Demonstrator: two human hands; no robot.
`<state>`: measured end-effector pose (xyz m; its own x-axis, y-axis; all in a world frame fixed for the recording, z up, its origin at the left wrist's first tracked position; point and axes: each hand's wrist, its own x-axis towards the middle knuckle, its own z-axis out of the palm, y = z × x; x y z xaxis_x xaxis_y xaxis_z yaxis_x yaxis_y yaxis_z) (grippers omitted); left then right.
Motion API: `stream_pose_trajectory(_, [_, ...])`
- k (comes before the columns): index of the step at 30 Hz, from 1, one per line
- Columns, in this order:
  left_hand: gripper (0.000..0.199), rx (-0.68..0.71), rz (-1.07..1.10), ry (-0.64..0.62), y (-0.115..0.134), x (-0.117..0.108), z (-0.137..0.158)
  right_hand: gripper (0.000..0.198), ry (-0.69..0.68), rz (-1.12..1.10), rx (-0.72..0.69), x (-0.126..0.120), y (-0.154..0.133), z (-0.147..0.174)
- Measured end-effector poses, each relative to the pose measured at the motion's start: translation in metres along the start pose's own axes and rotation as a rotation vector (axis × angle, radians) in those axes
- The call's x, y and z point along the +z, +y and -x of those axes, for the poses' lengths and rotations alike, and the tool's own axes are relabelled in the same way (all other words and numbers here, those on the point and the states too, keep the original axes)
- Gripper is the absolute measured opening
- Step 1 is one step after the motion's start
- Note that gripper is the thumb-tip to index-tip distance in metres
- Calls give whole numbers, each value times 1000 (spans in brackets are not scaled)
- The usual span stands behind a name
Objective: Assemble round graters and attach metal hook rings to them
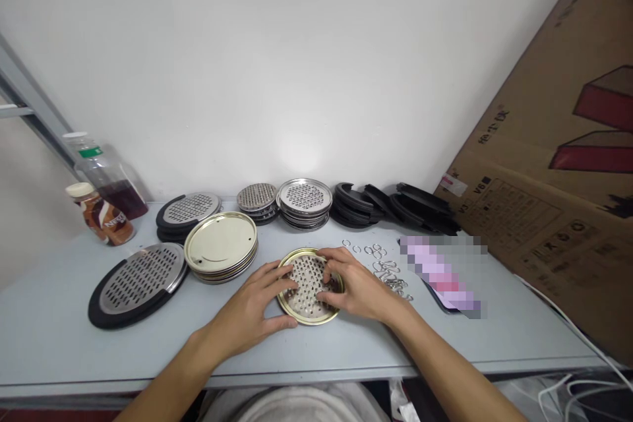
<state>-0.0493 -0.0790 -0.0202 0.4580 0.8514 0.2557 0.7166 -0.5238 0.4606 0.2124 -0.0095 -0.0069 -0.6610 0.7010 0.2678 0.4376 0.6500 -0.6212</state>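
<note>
The left hand [254,308] is spread wide, with its thumb by the near left rim of a round gold tin lid [311,322] and its other fingers over a bumpy metal grater plate [307,285]. The right hand [359,287] is bent like a claw over the other side, and I see a gap between its thumb and fingers. I can't tell how hard either hand is pressing. The plate sits inside the lid's gold rim, in the middle of the gray table [351,349], close to the person. I can't see if it lies quite flat. If one hand pushes harder than the other, the plate could tip up on one side, or the whole lid could slide. The grater's bumps look rough, so a finger that slips across them might get scratched. Small metal rings [386,268] lie just beside the right hand, and a careless swing of that arm could scatter them. On the left, a stack of gold lids [221,241] stands near the left hand, and a bump from a knuckle might knock the pile crooked.
</note>
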Motion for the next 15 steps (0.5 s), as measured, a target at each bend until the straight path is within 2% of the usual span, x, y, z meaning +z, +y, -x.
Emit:
stream_pose_trajectory(5, [57,-20,2,12,-1,2,2,23,24,50,-3,2,0,-1])
stream_pose_trajectory(9, [55,-19,-8,6,-1,2,2,41,14,109,-27,3,0,0])
stream_pose_trajectory(15, [58,-20,-21,-37,2,-1,2,58,-14,141,-20,4,-2,-1])
